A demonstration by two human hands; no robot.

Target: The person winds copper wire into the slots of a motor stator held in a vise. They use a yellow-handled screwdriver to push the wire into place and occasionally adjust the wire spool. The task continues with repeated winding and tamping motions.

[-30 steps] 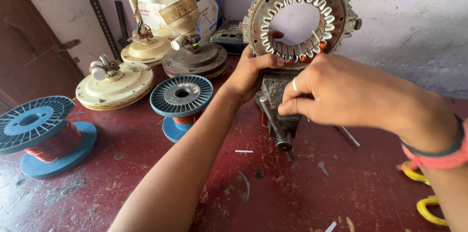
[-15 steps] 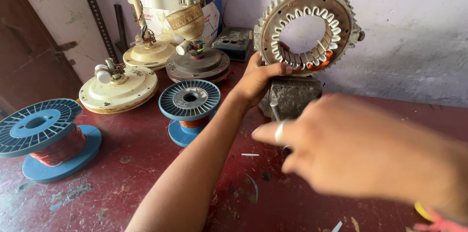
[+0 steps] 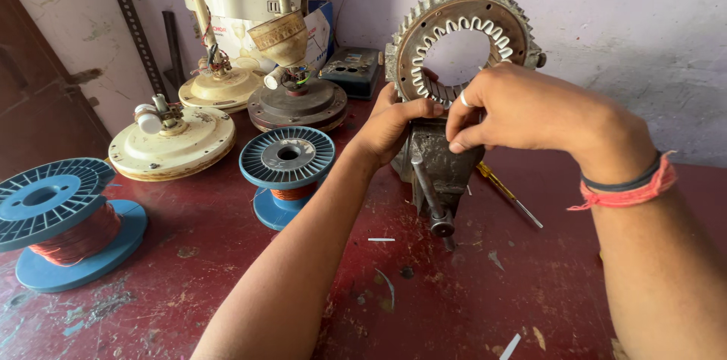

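The motor stator (image 3: 463,42) sits clamped in the bench vise (image 3: 438,167), white slot liners fitted, apparently unwound; left hand (image 3: 394,124) grips its rim, right hand (image 3: 522,106) pinches narrowly there.

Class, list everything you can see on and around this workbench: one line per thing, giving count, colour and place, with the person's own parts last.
stator ring: 1, grey metal with white slot liners, upright in the vise at centre back
bench vise: 1, dull grey, on the bench under the ring
wire spools: 2, blue with copper wire, one centre-left, the other far left
fan motor housings: 3, two cream and one dark, back left by the wall
screwdriver: 1, yellow handle, lying right of the vise
workbench: 1, scuffed red top
wall: 1, pale, behind the bench
left hand: 1, gripping the ring's lower left edge
right hand: 1, ring on one finger, fingers at the ring's lower rim; red and dark bands at the wrist
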